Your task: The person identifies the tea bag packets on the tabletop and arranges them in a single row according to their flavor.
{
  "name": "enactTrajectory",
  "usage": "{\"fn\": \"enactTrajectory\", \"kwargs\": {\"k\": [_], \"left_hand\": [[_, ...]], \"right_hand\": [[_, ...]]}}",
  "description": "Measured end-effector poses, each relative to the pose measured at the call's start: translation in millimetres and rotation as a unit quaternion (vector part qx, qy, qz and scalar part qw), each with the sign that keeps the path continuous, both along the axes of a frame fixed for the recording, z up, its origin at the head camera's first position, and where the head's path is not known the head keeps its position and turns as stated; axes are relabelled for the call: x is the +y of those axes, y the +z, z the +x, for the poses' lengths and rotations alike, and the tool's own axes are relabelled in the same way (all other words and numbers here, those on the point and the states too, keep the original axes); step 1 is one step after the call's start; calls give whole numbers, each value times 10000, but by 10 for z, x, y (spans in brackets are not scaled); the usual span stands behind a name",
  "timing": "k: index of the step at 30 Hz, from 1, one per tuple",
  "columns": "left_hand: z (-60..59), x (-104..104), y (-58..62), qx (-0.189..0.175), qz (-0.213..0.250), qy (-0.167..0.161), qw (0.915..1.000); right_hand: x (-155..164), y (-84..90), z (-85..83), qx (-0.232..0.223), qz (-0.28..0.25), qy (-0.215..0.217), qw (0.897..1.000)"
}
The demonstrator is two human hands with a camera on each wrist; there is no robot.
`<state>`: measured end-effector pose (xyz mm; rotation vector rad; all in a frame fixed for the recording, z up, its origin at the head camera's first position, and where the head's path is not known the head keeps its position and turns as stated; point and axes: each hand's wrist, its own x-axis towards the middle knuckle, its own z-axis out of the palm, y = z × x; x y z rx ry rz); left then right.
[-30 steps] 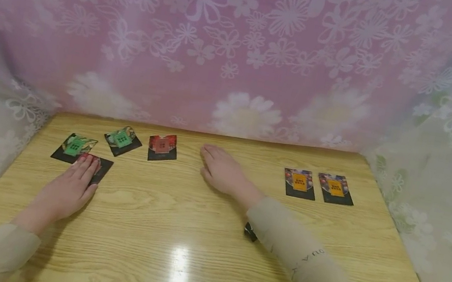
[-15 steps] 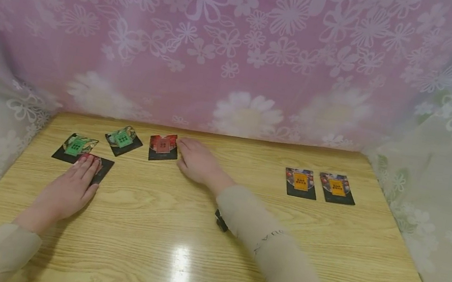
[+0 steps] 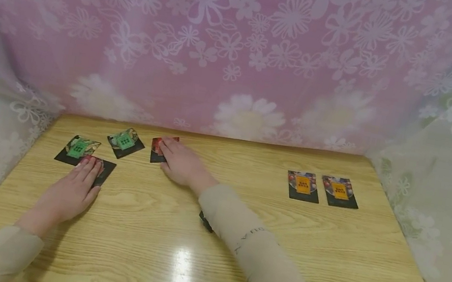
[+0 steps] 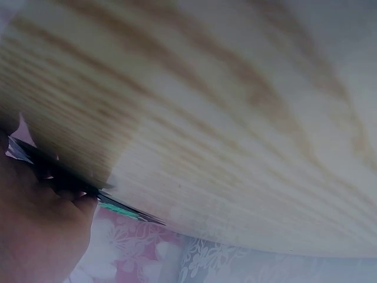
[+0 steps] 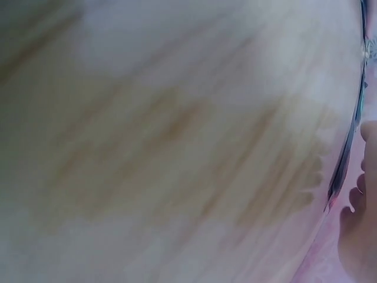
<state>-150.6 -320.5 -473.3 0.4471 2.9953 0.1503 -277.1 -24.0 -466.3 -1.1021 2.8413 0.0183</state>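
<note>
My left hand (image 3: 69, 192) lies with its fingers extended on a flat red-and-black packet (image 3: 105, 173), which overlaps the lower edge of a green-labelled packet (image 3: 78, 148). In the left wrist view that hand (image 4: 44, 230) shows at the lower left, beside dark packet edges. Farther back, my right hand (image 3: 183, 164) reaches over a second red-and-black packet (image 3: 156, 151), covering its right part with fairly straight fingers. In the right wrist view, the right hand (image 5: 359, 230) appears at the right edge, close to a thin dark packet edge (image 5: 344, 162).
Another green-labelled packet (image 3: 125, 141) lies tilted between the two hands' packets. Two orange-labelled packets (image 3: 303, 186) sit side by side at the right. The wooden table (image 3: 137, 241) meets a pink flowered curtain (image 3: 240, 53) behind, with pale curtains at both sides.
My right hand has moved left across the table and now covers part of the back red packet. My left hand has stayed on its packet.
</note>
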Motion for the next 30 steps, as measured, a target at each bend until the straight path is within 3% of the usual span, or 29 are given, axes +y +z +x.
{"fn": "enactTrajectory", "kwargs": {"k": [6, 13, 30], "left_hand": [[-5, 11, -3, 78, -18, -36, 10000], [-12, -22, -32, 34, -11, 6, 10000], [-7, -4, -21, -49, 68, 19, 10000]], "right_hand": [[-16, -31, 13, -223, 260, 136, 9993], [70, -24, 14, -362, 138, 176, 9991], [733, -26, 57, -585, -142, 146, 9981]]}}
